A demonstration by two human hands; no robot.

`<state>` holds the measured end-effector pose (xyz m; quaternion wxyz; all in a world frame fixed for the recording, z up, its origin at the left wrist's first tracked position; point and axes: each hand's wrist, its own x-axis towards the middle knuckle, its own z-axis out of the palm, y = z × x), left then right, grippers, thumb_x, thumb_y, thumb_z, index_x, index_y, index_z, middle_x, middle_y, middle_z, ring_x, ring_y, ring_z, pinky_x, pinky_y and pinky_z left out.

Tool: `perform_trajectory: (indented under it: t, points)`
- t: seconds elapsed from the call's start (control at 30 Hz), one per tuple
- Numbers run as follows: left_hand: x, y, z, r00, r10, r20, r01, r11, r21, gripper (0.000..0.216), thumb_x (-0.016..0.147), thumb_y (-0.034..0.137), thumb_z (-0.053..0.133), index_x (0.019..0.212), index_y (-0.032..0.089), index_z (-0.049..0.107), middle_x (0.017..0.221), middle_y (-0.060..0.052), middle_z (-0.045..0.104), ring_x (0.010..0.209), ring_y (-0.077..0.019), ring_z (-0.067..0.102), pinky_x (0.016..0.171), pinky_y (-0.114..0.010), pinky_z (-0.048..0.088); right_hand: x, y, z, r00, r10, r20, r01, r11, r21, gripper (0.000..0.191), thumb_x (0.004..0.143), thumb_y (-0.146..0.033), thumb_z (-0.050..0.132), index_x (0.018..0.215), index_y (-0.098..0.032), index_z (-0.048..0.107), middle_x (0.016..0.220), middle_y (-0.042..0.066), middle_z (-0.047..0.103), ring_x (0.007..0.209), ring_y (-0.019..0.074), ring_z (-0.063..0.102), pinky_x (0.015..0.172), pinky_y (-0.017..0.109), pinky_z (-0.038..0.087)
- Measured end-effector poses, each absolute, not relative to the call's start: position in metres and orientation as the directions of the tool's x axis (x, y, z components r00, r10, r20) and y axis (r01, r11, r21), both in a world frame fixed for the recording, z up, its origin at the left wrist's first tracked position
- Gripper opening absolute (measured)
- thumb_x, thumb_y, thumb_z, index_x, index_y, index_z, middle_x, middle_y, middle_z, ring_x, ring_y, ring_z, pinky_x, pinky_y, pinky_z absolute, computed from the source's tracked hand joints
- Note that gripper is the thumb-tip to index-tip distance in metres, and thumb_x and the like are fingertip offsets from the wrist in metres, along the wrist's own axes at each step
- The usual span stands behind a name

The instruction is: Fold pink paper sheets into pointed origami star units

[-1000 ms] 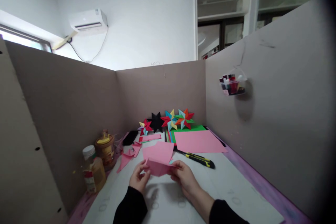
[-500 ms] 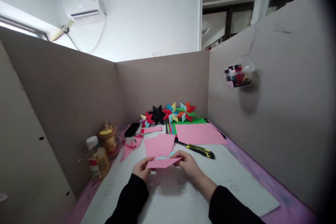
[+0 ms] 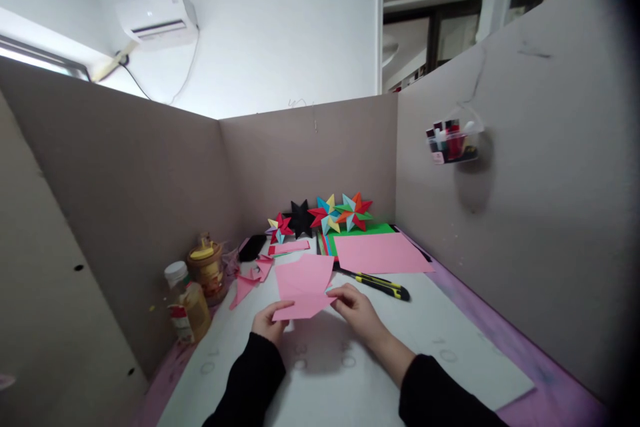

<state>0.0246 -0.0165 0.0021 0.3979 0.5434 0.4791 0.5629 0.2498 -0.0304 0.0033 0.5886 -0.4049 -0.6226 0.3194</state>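
A sheet of pink paper is held up a little above the white mat. My left hand pinches its left edge between thumb and fingers. At the right corner, my right hand grips the same sheet with closed fingers. Just behind it lie more pink paper pieces, partly covered by the held sheet. Folded pink paper pieces rest to the left of them. A black and yellow utility knife lies beyond my right hand.
Several folded paper stars lean against the back partition. A large pink sheet lies on a green sheet at back right. A bottle and a brown jar stand on the left, near a black phone.
The held pink sheet has tilted so more of its face shows, and it has shifted slightly left. My right hand has moved a little left with it.
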Motion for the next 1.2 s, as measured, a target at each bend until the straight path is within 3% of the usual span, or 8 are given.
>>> perform_trajectory:
  t: [0.13,0.23,0.5,0.6,0.77,0.9,1.03,1.2]
  points:
    - [0.027,-0.021,0.004,-0.091,0.963,0.255,0.056,-0.250,0.967,0.027,0.051,0.015,0.064,0.076,0.016,0.075,0.072,-0.006,0.072,0.060,-0.0168,0.062,0.057,-0.025,0.050,0.247,-0.031,0.001,-0.075,0.945,0.319,-0.078,0.314,-0.946,0.026,0.071,-0.030,0.063,0.091,-0.016,0.069,0.067,0.004,0.063,0.061,0.0166,0.058,0.062,0.031,0.047]
    - [0.033,-0.026,0.005,-0.042,0.968,0.248,0.014,-0.248,0.969,0.029,0.045,0.020,0.074,0.074,0.015,0.075,0.078,-0.010,0.072,0.071,-0.0230,0.066,0.066,-0.030,0.052,0.244,-0.032,0.000,-0.125,0.947,0.295,-0.156,0.275,-0.949,0.025,0.066,-0.032,0.069,0.086,-0.017,0.070,0.074,0.006,0.069,0.068,0.0191,0.063,0.068,0.033,0.050]
    - [0.035,-0.029,0.014,0.030,0.979,0.200,0.024,-0.201,0.979,0.026,0.045,0.026,0.079,0.067,0.014,0.074,0.069,-0.011,0.071,0.062,-0.0231,0.065,0.059,-0.031,0.051,0.251,-0.030,0.007,-0.128,0.927,0.353,-0.079,0.345,-0.935,0.030,0.067,-0.034,0.068,0.090,-0.016,0.068,0.087,0.008,0.070,0.077,0.0212,0.066,0.074,0.037,0.052]
    - [0.031,-0.031,0.019,0.066,0.985,0.159,-0.003,-0.159,0.987,0.030,0.041,0.026,0.082,0.067,0.014,0.074,0.075,-0.012,0.072,0.072,-0.0256,0.066,0.068,-0.032,0.052,0.257,-0.031,0.008,-0.148,0.927,0.344,-0.041,0.342,-0.939,0.022,0.065,-0.028,0.068,0.084,-0.016,0.069,0.082,0.007,0.070,0.076,0.0207,0.065,0.075,0.036,0.051]
    - [0.035,-0.042,0.021,0.173,0.984,0.037,-0.066,-0.026,0.997,0.043,0.029,0.016,0.085,0.069,0.009,0.074,0.072,-0.014,0.071,0.066,-0.0276,0.067,0.066,-0.035,0.052,0.260,-0.037,0.007,-0.220,0.920,0.326,0.013,0.336,-0.942,0.021,0.062,-0.017,0.066,0.081,-0.018,0.073,0.089,0.007,0.071,0.087,0.0228,0.064,0.084,0.037,0.046]
    - [0.039,-0.048,0.023,0.185,0.982,-0.026,-0.105,0.046,0.993,0.041,0.036,0.018,0.083,0.075,0.009,0.074,0.073,-0.014,0.072,0.062,-0.0277,0.067,0.061,-0.037,0.053,0.257,-0.041,0.003,-0.283,0.910,0.303,0.026,0.323,-0.946,0.025,0.063,-0.017,0.066,0.087,-0.018,0.073,0.094,0.008,0.071,0.089,0.0245,0.065,0.085,0.040,0.046]
    - [0.037,-0.045,0.024,0.134,0.991,-0.001,-0.147,0.021,0.989,0.034,0.044,0.026,0.080,0.074,0.010,0.075,0.080,-0.014,0.072,0.071,-0.0277,0.068,0.071,-0.038,0.054,0.258,-0.038,0.001,-0.269,0.911,0.313,-0.005,0.324,-0.946,0.027,0.064,-0.023,0.068,0.091,-0.017,0.072,0.098,0.009,0.070,0.092,0.0241,0.064,0.085,0.039,0.046]
    - [0.037,-0.042,0.021,0.097,0.991,0.097,-0.079,-0.089,0.993,0.039,0.036,0.019,0.081,0.074,0.011,0.075,0.081,-0.014,0.072,0.076,-0.0290,0.067,0.074,-0.037,0.052,0.258,-0.039,0.006,-0.201,0.923,0.328,-0.035,0.327,-0.944,0.021,0.063,-0.025,0.071,0.083,-0.018,0.073,0.089,0.008,0.071,0.085,0.0217,0.064,0.081,0.037,0.047]
